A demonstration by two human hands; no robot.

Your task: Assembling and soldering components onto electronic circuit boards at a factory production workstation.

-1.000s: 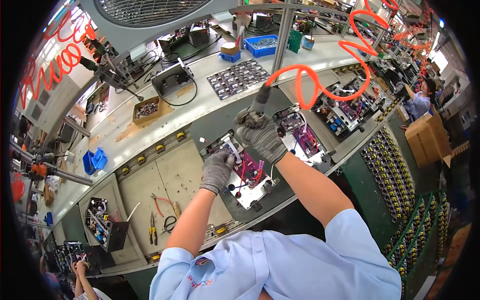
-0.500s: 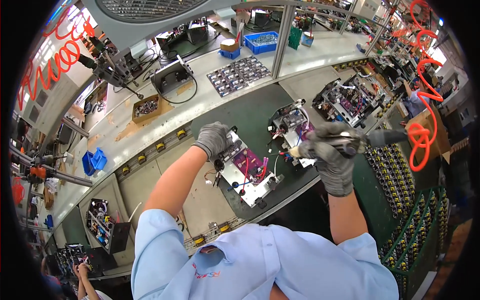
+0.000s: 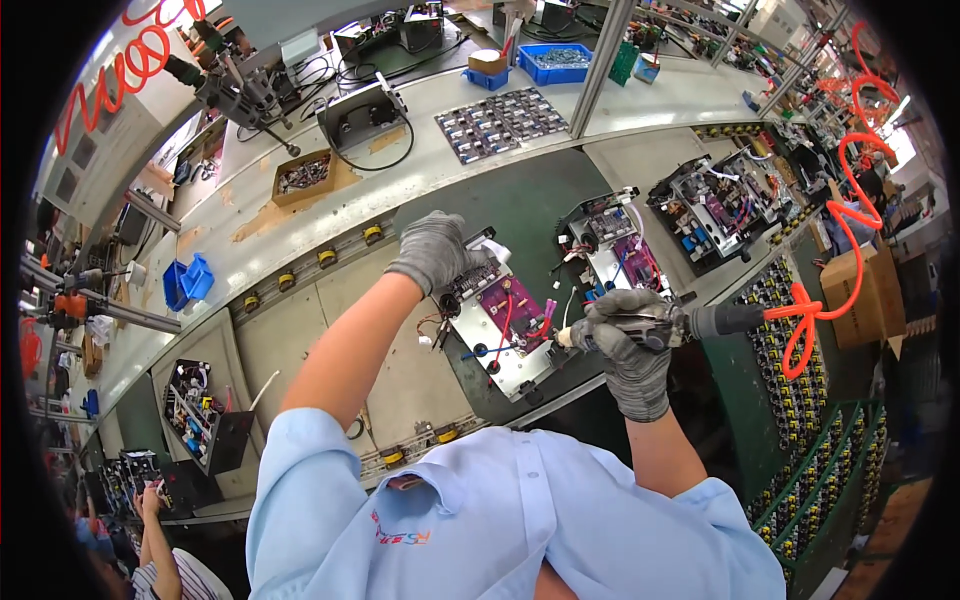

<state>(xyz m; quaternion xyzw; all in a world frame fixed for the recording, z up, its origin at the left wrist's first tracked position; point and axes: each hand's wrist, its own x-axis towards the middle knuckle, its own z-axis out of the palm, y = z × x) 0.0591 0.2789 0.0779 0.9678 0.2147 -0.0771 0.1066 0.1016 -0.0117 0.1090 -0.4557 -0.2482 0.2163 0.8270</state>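
Both hands wear grey knit gloves. My left hand (image 3: 434,254) is curled over the far end of a metal chassis plate (image 3: 525,370), which carries a purple circuit board (image 3: 511,312) with red and blue wires. In my right hand (image 3: 632,358) is a pneumatic screwdriver (image 3: 660,326), fingers wrapped round its body. Its tip points left and hovers close to the plate's right edge; whether it touches cannot be made out. A second chassis (image 3: 618,245) with a purple board lies just beyond the tool.
A coiled orange air hose (image 3: 850,200) leads off from the screwdriver. Farther right sits another wired assembly (image 3: 715,205). Behind are a panel of small boards (image 3: 500,122), a blue bin (image 3: 556,64) and a parts box (image 3: 303,178). A co-worker's arm (image 3: 153,540) shows at lower left.
My right hand has brought the screwdriver left and nearer me, from over the second chassis to the first plate's edge. My left hand stays at the plate's far end. The view has shifted slightly.
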